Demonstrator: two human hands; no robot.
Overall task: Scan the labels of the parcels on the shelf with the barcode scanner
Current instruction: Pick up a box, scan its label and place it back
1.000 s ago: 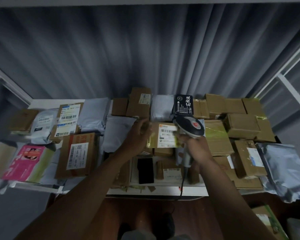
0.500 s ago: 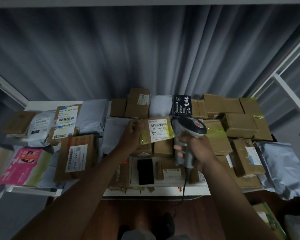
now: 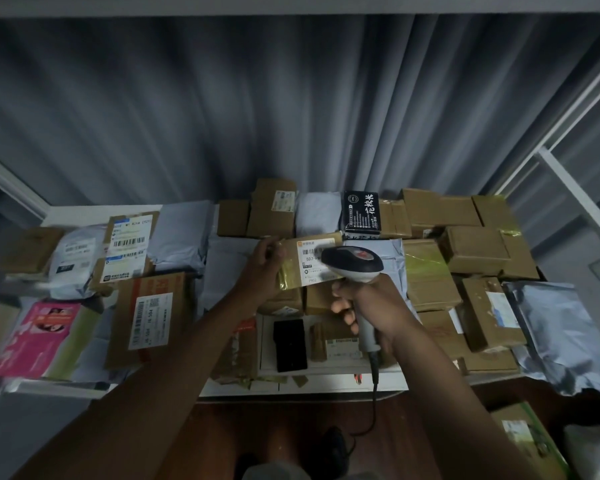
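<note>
Here, curved plastic scanner point(image 3: 354, 263) overlaps flat cardboard parcel point(image 3: 310, 261).

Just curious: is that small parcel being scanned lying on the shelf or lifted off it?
Lifted: the left hand holds the small parcel tilted above the others.

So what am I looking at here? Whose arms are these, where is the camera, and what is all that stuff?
The camera sits on a person's head, looking down at their own bare arms. There is no robot. The left hand holds up a small cardboard parcel with a white label. The right hand grips a corded barcode scanner, its head in front of that label. Below lies a white shelf crowded with parcels: brown boxes, grey mailing bags, a pink packet and a black box.
</note>
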